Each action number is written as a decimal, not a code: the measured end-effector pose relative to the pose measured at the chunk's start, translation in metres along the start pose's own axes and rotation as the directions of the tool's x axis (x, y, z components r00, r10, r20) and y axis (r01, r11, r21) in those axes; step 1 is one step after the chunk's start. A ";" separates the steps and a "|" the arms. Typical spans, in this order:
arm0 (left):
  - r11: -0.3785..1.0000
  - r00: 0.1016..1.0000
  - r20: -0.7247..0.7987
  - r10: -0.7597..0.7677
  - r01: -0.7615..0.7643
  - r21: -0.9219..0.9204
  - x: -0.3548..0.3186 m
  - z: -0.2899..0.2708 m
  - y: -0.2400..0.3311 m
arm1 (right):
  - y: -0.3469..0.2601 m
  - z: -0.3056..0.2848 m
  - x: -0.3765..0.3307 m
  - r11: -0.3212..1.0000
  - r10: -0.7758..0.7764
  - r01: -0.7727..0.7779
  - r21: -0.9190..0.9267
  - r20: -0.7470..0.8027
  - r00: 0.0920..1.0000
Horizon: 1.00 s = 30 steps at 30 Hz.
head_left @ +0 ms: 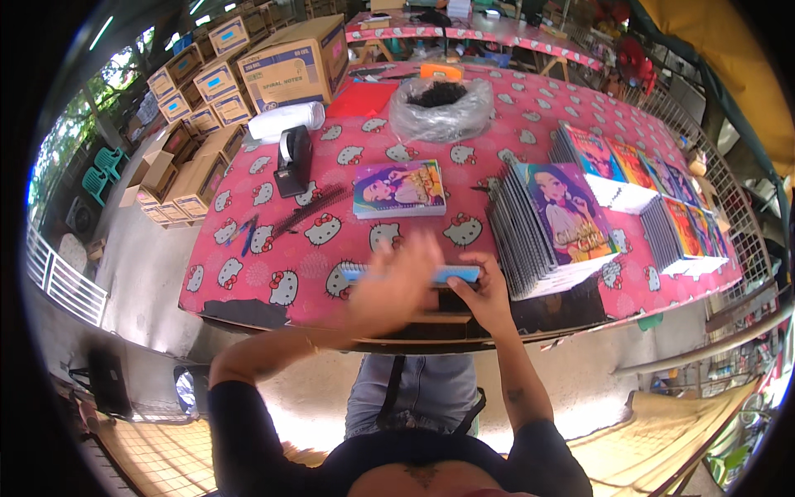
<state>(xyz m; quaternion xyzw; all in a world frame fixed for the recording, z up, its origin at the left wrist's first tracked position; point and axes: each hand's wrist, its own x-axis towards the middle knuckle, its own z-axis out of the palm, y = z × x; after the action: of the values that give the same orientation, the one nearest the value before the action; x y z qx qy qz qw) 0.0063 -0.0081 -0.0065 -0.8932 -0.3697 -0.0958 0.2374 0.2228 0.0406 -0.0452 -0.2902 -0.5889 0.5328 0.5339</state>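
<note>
A light-blue spiral notebook (457, 273) is seen nearly edge-on at the table's front edge, with part of its coil showing at the left end. My right hand (487, 294) pinches its right end between thumb and fingers. Across its middle lies my left hand (393, 277), smeared by motion, so its fingers cannot be made out. Just beyond sits a small stack of notebooks (399, 189) with an illustrated cover. To the right of my right hand rises a tall stack of spiral notebooks (556, 219) with similar covers.
A black tape dispenser (293, 161), a white roll (286, 122) and loose black coils (319, 203) lie on the left. Farther back are a plastic bag of black coils (440, 112) and cardboard boxes (294, 66). More notebook stacks (662, 186) stand at the right.
</note>
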 end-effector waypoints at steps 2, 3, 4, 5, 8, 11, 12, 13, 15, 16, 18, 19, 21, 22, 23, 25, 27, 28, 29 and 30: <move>0.989 0.990 0.037 -0.136 0.134 0.058 0.032 -0.023 -0.024 | -0.009 0.002 0.002 0.998 0.052 -0.052 0.016 0.021 0.998; 0.975 0.978 0.040 -0.206 0.202 0.089 0.041 -0.026 -0.029 | -0.002 -0.003 0.003 0.997 0.002 -0.005 0.080 0.032 0.999; 0.995 0.996 -0.009 -0.091 0.091 0.033 0.028 -0.017 -0.018 | 0.000 -0.005 0.003 1.000 0.011 -0.010 -0.004 0.061 0.998; 1.000 0.998 -0.064 0.023 -0.024 -0.017 0.003 -0.001 -0.001 | 0.001 -0.006 0.001 0.996 0.021 -0.013 -0.088 0.089 0.996; 0.984 0.994 -0.031 -0.101 0.104 0.146 0.036 -0.014 -0.017 | 0.002 -0.003 -0.001 0.995 0.004 0.003 -0.104 0.070 0.998; 0.994 0.996 0.075 -0.054 0.046 0.098 0.033 -0.017 -0.014 | -0.002 0.002 -0.005 0.991 0.007 0.005 -0.137 0.086 0.996; 0.996 0.999 0.035 -0.025 0.022 0.090 0.023 -0.016 -0.005 | 0.000 0.004 -0.008 0.984 -0.028 0.045 -0.173 0.100 0.995; 0.997 1.000 -0.007 0.019 -0.018 0.080 0.018 -0.014 -0.001 | 0.003 0.004 -0.008 0.974 -0.067 0.086 -0.210 0.099 0.993; 0.975 0.987 -0.049 -0.152 0.158 0.155 0.045 -0.021 -0.016 | 0.007 -0.003 -0.007 0.957 0.051 -0.018 -0.289 0.105 0.993; 0.983 0.993 -0.013 -0.120 0.120 0.141 0.043 -0.022 -0.018 | 0.000 0.003 -0.005 0.945 0.118 -0.075 -0.319 0.118 0.986; 0.993 0.998 0.039 -0.057 0.053 0.104 0.039 -0.022 -0.019 | -0.007 0.010 -0.004 0.971 -0.013 0.042 -0.235 0.121 0.993; 0.997 0.997 0.000 0.081 -0.081 0.006 0.021 -0.020 -0.003 | -0.003 0.010 -0.004 0.970 -0.078 0.101 -0.222 0.107 0.991; 0.999 1.000 0.014 -0.028 0.027 0.043 0.031 -0.013 -0.003 | 0.005 0.012 -0.004 0.934 -0.196 0.207 -0.292 0.068 0.978; 0.995 0.996 0.026 -0.085 0.083 0.061 0.038 -0.017 -0.008 | 0.000 0.013 -0.004 0.936 -0.134 0.154 -0.316 0.084 0.987; 0.981 0.973 -0.125 -0.191 0.193 0.002 0.045 -0.012 -0.026 | -0.006 0.011 -0.003 0.935 -0.072 0.102 -0.340 0.099 0.992; 0.986 0.994 -0.046 -0.104 0.097 -0.132 0.027 -0.008 -0.013 | -0.011 0.013 -0.002 0.938 -0.032 0.069 -0.339 0.113 0.993; 0.944 0.982 -0.162 -0.099 0.041 -0.328 0.013 -0.008 0.009 | -0.007 0.017 -0.003 0.953 -0.077 0.095 -0.289 0.073 0.994; 0.934 0.972 -0.165 -0.166 0.102 -0.341 0.016 -0.007 0.006 | -0.007 0.015 -0.002 0.952 -0.068 0.090 -0.294 0.084 0.994; 0.921 0.958 -0.166 -0.232 0.161 -0.355 0.023 -0.006 0.000 | -0.007 0.012 -0.001 0.951 -0.058 0.084 -0.299 0.096 0.994; 0.902 0.940 -0.162 -0.300 0.225 -0.369 0.032 -0.016 -0.007 | -0.007 0.010 -0.001 0.951 -0.045 0.076 -0.300 0.110 0.993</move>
<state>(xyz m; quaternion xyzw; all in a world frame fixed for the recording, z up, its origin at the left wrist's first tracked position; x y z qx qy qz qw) 0.0243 0.0081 0.0214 -0.8468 -0.4369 -0.2861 0.1007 0.2152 0.0345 -0.0373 -0.3233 -0.6988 0.4333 0.4684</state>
